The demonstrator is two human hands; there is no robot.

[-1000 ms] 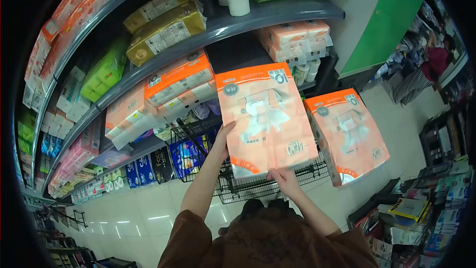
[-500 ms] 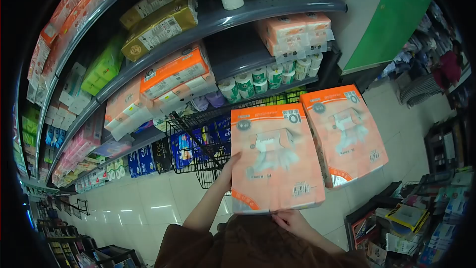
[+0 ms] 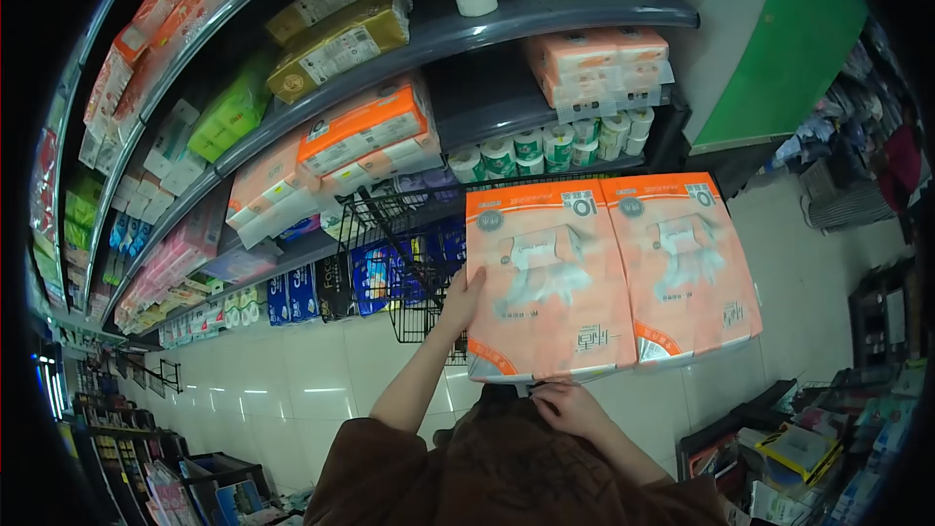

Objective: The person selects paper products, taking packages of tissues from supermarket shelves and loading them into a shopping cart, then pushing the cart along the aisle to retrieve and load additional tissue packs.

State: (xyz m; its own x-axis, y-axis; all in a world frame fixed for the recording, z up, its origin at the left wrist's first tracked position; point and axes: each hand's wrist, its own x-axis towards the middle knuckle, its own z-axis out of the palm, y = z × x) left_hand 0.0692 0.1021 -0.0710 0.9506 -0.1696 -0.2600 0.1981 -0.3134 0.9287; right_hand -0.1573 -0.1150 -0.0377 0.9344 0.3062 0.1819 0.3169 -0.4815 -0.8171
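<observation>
Two orange packs of tissues, the left tissue pack [image 3: 550, 282] and the right tissue pack [image 3: 684, 273], lie side by side with their long edges touching, over a black wire shopping cart [image 3: 414, 302]. My left hand [image 3: 464, 297] grips the left side of the left pack; some of its fingers are hidden beneath. At the near edge of that pack is my right hand [image 3: 570, 407], its thumb and fingers drawn together. Whatever they pinch there is too small to make out. Most of the cart is hidden under the packs.
Shelves [image 3: 584, 15] of paper goods run along the left and far side, holding toilet rolls [image 3: 531, 148] and more tissue packs [image 3: 365, 131]. A black rack of packaged goods [image 3: 789, 448] stands at lower right. Tiled floor [image 3: 321, 370] shows at left.
The left pack has shifted away from my body and closed the gap to the right pack. My left hand moved with it; my right hand has come slightly nearer the cart. The view has shifted a little.
</observation>
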